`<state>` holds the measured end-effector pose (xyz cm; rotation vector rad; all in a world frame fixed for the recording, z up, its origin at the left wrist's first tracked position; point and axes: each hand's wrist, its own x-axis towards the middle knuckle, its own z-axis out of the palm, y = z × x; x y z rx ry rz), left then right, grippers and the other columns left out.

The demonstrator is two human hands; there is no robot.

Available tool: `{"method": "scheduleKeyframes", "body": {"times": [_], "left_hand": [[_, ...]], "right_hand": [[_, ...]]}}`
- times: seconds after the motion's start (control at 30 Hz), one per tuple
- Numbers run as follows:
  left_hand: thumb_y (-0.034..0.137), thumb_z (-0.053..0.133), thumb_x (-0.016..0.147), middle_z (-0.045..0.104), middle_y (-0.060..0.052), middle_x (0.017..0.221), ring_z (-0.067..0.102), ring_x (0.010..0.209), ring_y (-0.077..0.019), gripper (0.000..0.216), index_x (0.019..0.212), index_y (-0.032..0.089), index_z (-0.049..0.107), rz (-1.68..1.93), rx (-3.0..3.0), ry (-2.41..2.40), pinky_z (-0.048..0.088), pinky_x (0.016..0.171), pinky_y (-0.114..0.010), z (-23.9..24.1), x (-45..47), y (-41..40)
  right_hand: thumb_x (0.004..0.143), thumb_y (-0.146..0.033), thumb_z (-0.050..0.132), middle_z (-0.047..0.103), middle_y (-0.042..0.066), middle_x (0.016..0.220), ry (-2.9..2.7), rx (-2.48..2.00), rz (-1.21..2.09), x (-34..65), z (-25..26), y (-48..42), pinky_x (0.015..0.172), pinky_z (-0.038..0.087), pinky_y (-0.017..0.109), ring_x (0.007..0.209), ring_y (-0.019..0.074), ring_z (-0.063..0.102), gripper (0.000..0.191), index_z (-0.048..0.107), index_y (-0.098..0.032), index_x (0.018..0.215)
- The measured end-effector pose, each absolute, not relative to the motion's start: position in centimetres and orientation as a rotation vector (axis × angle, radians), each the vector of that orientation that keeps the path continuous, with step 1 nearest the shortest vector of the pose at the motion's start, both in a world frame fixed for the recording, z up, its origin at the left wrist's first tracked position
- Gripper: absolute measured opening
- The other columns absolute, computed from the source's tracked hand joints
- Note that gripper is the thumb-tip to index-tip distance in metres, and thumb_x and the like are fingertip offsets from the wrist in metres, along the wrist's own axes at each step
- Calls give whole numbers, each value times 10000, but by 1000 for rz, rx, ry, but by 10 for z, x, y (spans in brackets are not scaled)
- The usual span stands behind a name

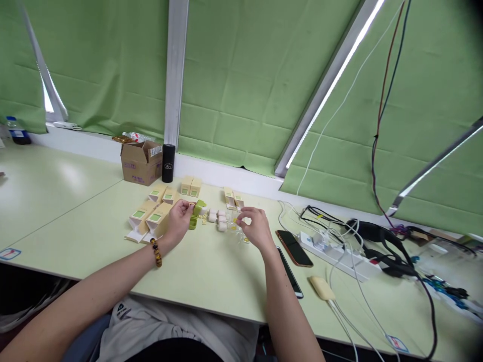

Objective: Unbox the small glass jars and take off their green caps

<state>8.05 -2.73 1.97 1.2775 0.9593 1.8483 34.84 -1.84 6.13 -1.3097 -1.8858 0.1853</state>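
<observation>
My left hand (178, 221) is closed in a pinch on a small green case (197, 208) with its lid open, held just above the pale green table (211, 266). A beaded bracelet sits on that wrist. My right hand (256, 226) pinches a small clear plastic piece (237, 221) over a little heap of clear wrappers. Between the hands lie small white cylinders (221, 221) and tiny yellow bits. Several tan cartons with green labels (151, 217) stand and lie just left of my left hand.
A brown cardboard box (139, 162) and a black cylinder (168, 163) stand at the back. Two phones (293, 247), a cream power bank (321, 287), a white power strip (332, 254) and tangled cables fill the right side. A bottle (15, 130) stands far left.
</observation>
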Motion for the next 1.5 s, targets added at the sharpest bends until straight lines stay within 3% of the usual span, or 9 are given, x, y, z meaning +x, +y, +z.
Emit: {"method": "scheduleKeyframes", "body": {"times": [0.1,0.27,0.73,0.97,1.2,1.3,1.5], "left_hand": [[476,774,861,689,-21,827,659,782,-144,328,871,193,609,1831,1268,957,522,714,-266,21,80,-29],[453,782,852,674,-12,798,622,719,-134,310,871,191,617,1804,1259,972,482,643,-248,21,79,-30],[445,797,826,639,1,757,582,684,-134,307,834,204,606,1780,1285,961,436,613,-248,24,82,-33],[437,805,819,652,-6,759,591,689,-139,303,826,202,614,1784,1290,958,450,619,-250,25,82,-35],[408,795,819,648,8,736,578,657,-121,281,827,199,607,1751,1258,945,440,594,-232,25,83,-35],[413,798,813,644,7,729,568,644,-122,289,824,199,605,1744,1258,950,426,571,-230,25,83,-35],[415,795,811,645,1,729,565,635,-125,291,841,195,607,1730,1270,954,406,542,-228,25,82,-35]], "right_hand": [[747,-144,788,712,88,1053,-2018,-1464,-49,352,56,-22,936,420,477,1080,322,536,135,794,-270,697],[709,-87,806,708,100,978,-2191,-1500,-85,345,46,-24,916,399,469,1027,316,521,193,789,-268,646],[697,-150,822,659,146,963,-2275,-1500,-228,348,27,-18,984,365,532,1049,325,501,139,768,-239,604],[646,-68,797,661,141,996,-2295,-1602,-267,346,35,-21,1013,345,554,1076,342,502,172,763,-237,650],[724,-109,783,665,105,1098,-2107,-1596,-268,351,56,-24,902,403,444,1098,326,509,269,714,-258,937],[674,-144,863,667,97,1038,-2226,-1595,-200,349,49,-22,872,408,430,1071,328,517,289,731,-274,895],[684,-91,837,666,104,1001,-2252,-1572,-231,344,40,-21,870,426,440,1057,323,528,216,730,-255,774]]}}
